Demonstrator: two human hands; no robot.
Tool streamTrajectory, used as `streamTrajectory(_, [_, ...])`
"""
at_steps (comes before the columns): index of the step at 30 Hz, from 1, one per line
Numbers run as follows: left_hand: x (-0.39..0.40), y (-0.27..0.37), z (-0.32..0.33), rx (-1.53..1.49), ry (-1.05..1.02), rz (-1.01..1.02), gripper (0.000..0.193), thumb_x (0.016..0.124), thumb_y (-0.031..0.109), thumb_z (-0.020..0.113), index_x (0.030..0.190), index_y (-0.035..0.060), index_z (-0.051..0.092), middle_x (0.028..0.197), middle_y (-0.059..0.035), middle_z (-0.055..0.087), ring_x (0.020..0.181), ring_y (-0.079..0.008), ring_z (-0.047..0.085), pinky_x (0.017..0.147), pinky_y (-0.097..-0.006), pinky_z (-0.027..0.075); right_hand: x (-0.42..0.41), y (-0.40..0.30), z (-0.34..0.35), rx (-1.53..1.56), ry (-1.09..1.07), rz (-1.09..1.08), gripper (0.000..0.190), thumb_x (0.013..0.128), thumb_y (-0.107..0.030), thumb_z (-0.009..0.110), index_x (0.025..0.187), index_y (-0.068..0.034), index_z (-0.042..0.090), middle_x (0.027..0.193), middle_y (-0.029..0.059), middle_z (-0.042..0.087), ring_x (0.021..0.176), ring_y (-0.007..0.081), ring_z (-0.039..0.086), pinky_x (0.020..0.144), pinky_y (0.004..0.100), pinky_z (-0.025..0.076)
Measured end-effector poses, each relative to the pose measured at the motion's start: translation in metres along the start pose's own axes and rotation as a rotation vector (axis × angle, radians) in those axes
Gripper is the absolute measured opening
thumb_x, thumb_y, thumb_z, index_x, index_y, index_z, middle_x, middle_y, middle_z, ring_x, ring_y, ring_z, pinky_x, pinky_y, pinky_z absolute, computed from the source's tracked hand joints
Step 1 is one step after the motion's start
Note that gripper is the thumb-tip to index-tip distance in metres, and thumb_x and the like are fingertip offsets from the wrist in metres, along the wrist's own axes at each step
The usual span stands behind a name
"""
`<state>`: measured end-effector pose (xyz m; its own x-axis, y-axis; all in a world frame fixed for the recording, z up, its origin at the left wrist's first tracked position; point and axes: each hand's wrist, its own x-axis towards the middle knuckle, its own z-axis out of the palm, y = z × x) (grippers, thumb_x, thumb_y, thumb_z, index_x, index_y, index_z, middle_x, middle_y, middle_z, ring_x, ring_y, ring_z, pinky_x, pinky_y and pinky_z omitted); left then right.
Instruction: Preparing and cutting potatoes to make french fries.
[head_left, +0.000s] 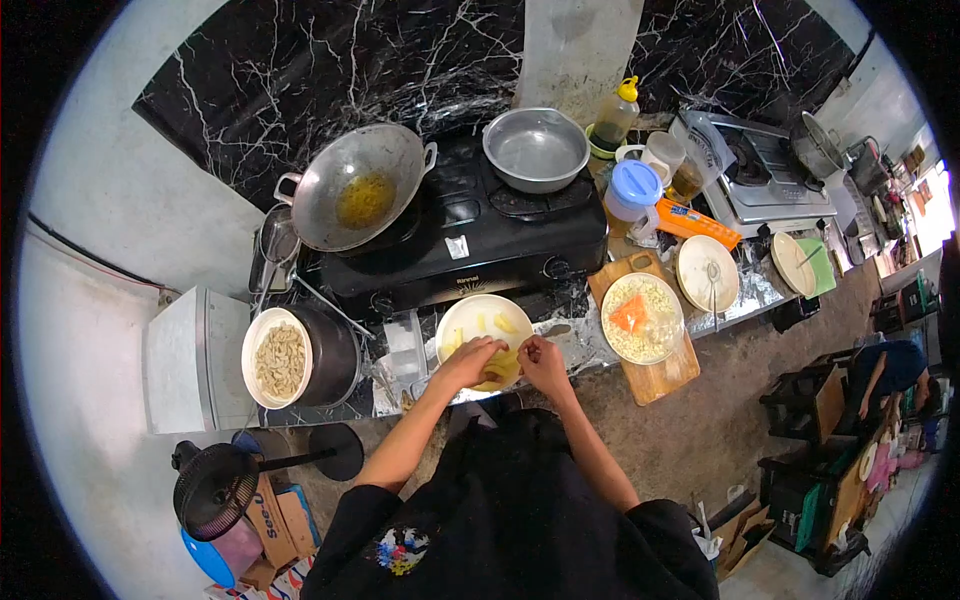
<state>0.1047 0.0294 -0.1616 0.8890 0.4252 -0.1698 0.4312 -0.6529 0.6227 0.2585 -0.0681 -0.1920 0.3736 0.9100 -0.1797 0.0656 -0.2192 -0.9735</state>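
Observation:
A white plate (448, 324) with pale yellow food pieces (505, 323) lies before me at the counter's front edge. My left hand (474, 361) reaches over the plate, its fingers curled down at the pieces; whether it grips one is hidden. At the plate's right rim is my right hand (543, 365), with thumb and fingertips brought together; I cannot tell if something small is between them. Behind the plate stands a black Rinnai gas stove (465, 262), bearing a metal wok (322, 202) with yellow oil at left and a metal basin (536, 146) at right.
Left, a bowl of pale sliced food (280, 362) sits on a dark pot (335, 360). Right, a plate of chopped white food with an orange packet (628, 313) rests on a wooden board (660, 379). A blue-lidded pitcher (634, 187) and a second stove (772, 195) stand beyond. A person (892, 371) is far right.

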Motion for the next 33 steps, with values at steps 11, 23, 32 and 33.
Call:
streamTrajectory(11, [-0.005,0.002,0.024,0.207,0.095,0.032,0.039,0.076,0.018,0.061,0.110,0.0052,0.047,0.097,-0.0133,0.050,0.087,-0.0313,0.052,0.074,-0.0388,0.043,0.001,0.004,0.001,0.020,0.003,-0.007,0.005,0.077,0.001,0.053,0.079,0.005,0.051,0.064,0.0042,0.053,0.053,0.0103,0.056,0.047,0.0225,0.045])
streamTrajectory(23, [-0.005,0.006,0.026,0.226,0.086,-0.021,0.041,0.077,0.018,0.060,0.111,0.0001,0.044,0.098,-0.0177,0.048,0.088,-0.0332,0.052,0.075,-0.0387,0.043,-0.003,-0.003,0.000,0.182,0.044,0.020,0.005,0.078,0.000,0.052,0.081,0.005,0.051,0.067,0.0053,0.053,0.052,0.0110,0.056,0.046,0.0223,0.045])
streamTrajectory(32, [-0.004,0.001,0.027,0.259,0.097,0.079,0.040,0.077,0.015,0.058,0.110,-0.0024,0.045,0.092,-0.0183,0.051,0.086,-0.0330,0.052,0.073,-0.0400,0.043,-0.009,-0.010,-0.005,0.162,0.108,0.015,0.004,0.080,0.000,0.050,0.081,0.004,0.052,0.066,0.0044,0.052,0.050,0.0090,0.054,0.044,0.0204,0.043])
streamTrajectory(33, [-0.003,0.002,0.026,0.284,0.088,0.081,0.039,0.077,0.014,0.057,0.110,-0.0028,0.044,0.091,-0.0182,0.051,0.086,-0.0329,0.052,0.073,-0.0402,0.043,-0.009,-0.009,-0.005,0.192,0.120,-0.002,0.004,0.080,0.000,0.050,0.081,0.004,0.052,0.066,0.0044,0.052,0.050,0.0090,0.054,0.043,0.0203,0.042])
